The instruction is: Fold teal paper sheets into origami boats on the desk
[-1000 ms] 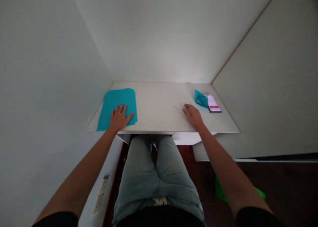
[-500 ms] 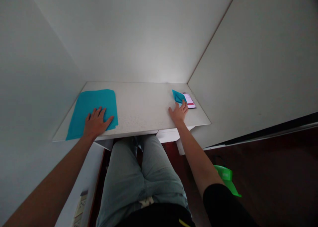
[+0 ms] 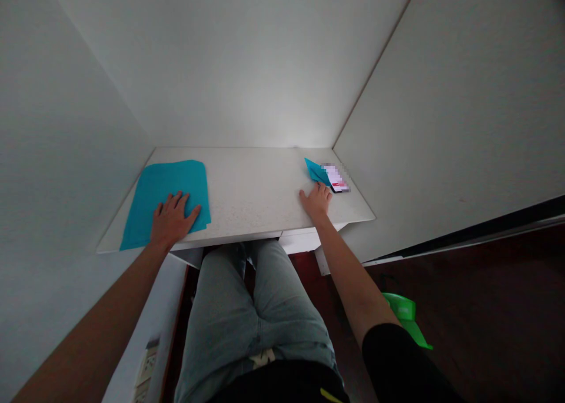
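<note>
Flat on the left part of the white desk [image 3: 251,185] lies a stack of teal paper sheets [image 3: 176,175]. My left hand [image 3: 173,217] rests on the sheets' near part, fingers spread. At the desk's right side is a small folded piece of teal paper [image 3: 316,171], its far corner pointing up and left. My right hand [image 3: 316,202] lies just in front of it with fingers apart; whether the fingertips touch the paper I cannot tell. A phone [image 3: 338,178] with a lit, partly blurred screen lies right beside the folded paper.
Walls [image 3: 242,62] enclose the desk at the back and left, and a pale panel [image 3: 441,126] stands on the right. Below the desk's front edge is a drawer front [image 3: 300,240]. A green plastic object [image 3: 405,315] sits on the dark floor. Wall sockets [image 3: 145,367] show at lower left.
My right hand's fingers have drawn back slightly from the folded paper and the phone. My left hand stays on the sheets. The view has shifted a little.
</note>
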`<state>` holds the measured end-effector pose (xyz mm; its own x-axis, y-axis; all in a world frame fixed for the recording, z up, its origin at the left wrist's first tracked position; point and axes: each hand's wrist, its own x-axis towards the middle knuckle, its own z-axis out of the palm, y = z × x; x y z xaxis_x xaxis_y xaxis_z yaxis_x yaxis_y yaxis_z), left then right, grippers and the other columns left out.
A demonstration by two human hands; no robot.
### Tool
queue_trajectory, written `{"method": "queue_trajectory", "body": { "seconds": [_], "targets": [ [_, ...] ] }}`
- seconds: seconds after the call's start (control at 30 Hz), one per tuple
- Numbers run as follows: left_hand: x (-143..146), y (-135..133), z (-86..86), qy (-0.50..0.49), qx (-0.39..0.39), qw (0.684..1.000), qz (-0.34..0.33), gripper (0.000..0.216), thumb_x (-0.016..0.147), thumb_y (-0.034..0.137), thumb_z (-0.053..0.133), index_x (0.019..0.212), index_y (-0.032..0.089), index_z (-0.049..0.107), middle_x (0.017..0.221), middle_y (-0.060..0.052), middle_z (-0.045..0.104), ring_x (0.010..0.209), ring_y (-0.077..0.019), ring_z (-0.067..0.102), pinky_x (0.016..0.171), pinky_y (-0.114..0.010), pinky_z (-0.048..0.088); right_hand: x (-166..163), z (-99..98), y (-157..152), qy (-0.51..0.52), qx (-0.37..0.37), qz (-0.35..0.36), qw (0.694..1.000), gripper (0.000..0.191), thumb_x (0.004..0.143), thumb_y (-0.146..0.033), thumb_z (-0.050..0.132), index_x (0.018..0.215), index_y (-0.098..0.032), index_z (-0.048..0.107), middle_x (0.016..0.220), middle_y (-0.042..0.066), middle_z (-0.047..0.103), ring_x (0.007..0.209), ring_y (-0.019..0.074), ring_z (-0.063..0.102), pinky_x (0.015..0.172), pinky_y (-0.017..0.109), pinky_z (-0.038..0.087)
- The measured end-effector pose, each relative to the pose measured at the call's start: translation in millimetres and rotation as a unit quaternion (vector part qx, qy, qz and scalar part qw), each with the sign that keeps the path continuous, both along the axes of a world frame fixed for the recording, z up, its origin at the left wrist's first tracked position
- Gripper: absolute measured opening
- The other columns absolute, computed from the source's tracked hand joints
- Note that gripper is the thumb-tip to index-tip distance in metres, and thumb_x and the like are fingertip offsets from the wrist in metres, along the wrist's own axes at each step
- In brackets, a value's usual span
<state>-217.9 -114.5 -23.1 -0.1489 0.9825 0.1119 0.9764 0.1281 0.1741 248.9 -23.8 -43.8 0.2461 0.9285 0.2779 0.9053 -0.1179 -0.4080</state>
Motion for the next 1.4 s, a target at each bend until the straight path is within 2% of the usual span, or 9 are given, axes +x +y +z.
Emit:
{"method": "queue_trajectory", "body": {
  "seconds": [0.23, 0.37, 0.43, 0.53, 0.67, 0.8, 1.1, 1.2, 1.4],
  "targets": [
    [-20, 4, -2.4, 0.012, -0.027, 0.998, -0.050, 0.079, 0.103, 0.059, 0.034, 0.166, 0.012, 0.044, 0.179, -0.015, 0.034, 0.168, -0.0352, 0.024, 0.134, -0.059, 0.023, -1, 4.8, -3, 0.019, 0.082, 0.213, 0.973, 0.058, 0.094, -0.036, 0.065, 0.147, -0.012, 0.058, 0.158, 0.024, 0.054, 0.142, 0.0374, 0.055, 0.118, 0.056, 0.046],
    [-28, 7, 7.3, 0.037, -0.028, 0.997, -0.063, 0.071, 0.102, 0.053, 0.039, 0.160, 0.013, 0.052, 0.172, -0.019, 0.045, 0.164, -0.0365, 0.034, 0.132, -0.063, 0.022, -2, 10.9, -9, 0.035, 0.107, 0.337, 0.935, 0.022, 0.098, -0.034, 0.064, 0.115, -0.022, 0.071, 0.146, 0.017, 0.064, 0.132, 0.0310, 0.064, 0.115, 0.049, 0.053],
    [-17, 9, 12.4, 0.043, 0.000, 0.997, -0.063, 0.067, 0.103, 0.049, 0.039, 0.155, 0.011, 0.055, 0.166, -0.023, 0.052, 0.162, -0.0366, 0.038, 0.132, -0.063, 0.020, -3, 14.4, -12, 0.052, 0.116, 0.364, 0.923, 0.013, 0.100, -0.036, 0.063, 0.100, -0.024, 0.069, 0.137, 0.015, 0.068, 0.127, 0.0290, 0.066, 0.111, 0.047, 0.055],
    [25, 15, 14.1, -0.005, 0.050, 0.996, -0.069, 0.061, 0.106, 0.046, 0.036, 0.154, 0.012, 0.054, 0.164, -0.022, 0.055, 0.162, -0.0340, 0.038, 0.132, -0.060, 0.022, -11, 19.6, -13, 0.104, 0.113, 0.387, 0.909, 0.019, 0.100, -0.041, 0.062, 0.089, -0.025, 0.063, 0.119, 0.013, 0.071, 0.115, 0.0268, 0.068, 0.106, 0.045, 0.056],
    [103, 24, 5.6, -0.116, 0.059, 0.986, -0.101, 0.056, 0.110, 0.044, 0.033, 0.155, 0.016, 0.052, 0.166, -0.019, 0.053, 0.161, -0.0291, 0.040, 0.130, -0.052, 0.032, -45, 21.6, -14, 0.254, 0.070, 0.364, 0.893, 0.029, 0.100, -0.051, 0.061, 0.086, -0.026, 0.060, 0.099, 0.006, 0.070, 0.095, 0.0220, 0.068, 0.089, 0.039, 0.060],
    [152, 24, -1.4, -0.169, 0.059, 0.969, -0.173, 0.055, 0.112, 0.049, 0.038, 0.155, 0.018, 0.053, 0.164, -0.017, 0.055, 0.161, -0.0287, 0.041, 0.129, -0.050, 0.035, -85, 18.0, -21, 0.360, 0.007, 0.349, 0.865, 0.030, 0.096, -0.055, 0.065, 0.096, -0.024, 0.065, 0.105, 0.005, 0.073, 0.097, 0.0203, 0.070, 0.085, 0.036, 0.061],
    [158, 18, 3.1, -0.138, 0.067, 0.965, -0.211, 0.053, 0.106, 0.055, 0.056, 0.147, 0.021, 0.060, 0.150, -0.016, 0.065, 0.150, -0.0326, 0.050, 0.125, -0.051, 0.037, -93, 17.5, -29, 0.348, -0.024, 0.390, 0.852, 0.034, 0.094, -0.041, 0.067, 0.123, -0.022, 0.068, 0.124, 0.011, 0.076, 0.114, 0.0239, 0.073, 0.093, 0.041, 0.061],
    [158, 19, 4.2, -0.137, 0.065, 0.964, -0.220, 0.050, 0.106, 0.048, 0.058, 0.149, 0.022, 0.059, 0.149, -0.015, 0.066, 0.147, -0.0314, 0.052, 0.124, -0.050, 0.038, -94, 17.5, -27, 0.316, -0.007, 0.368, 0.874, 0.025, 0.095, -0.041, 0.065, 0.111, -0.022, 0.070, 0.117, 0.010, 0.078, 0.106, 0.0232, 0.073, 0.091, 0.040, 0.060],
    [159, 18, 10.3, -0.118, 0.053, 0.961, -0.244, 0.044, 0.104, 0.029, 0.053, 0.145, 0.022, 0.064, 0.148, -0.012, 0.068, 0.147, -0.0308, 0.052, 0.123, -0.049, 0.039, -95, 16.8, -21, 0.258, 0.005, 0.237, 0.937, 0.018, 0.094, -0.042, 0.064, 0.092, -0.024, 0.063, 0.092, 0.004, 0.076, 0.081, 0.0210, 0.068, 0.086, 0.038, 0.055]
  ]
}}
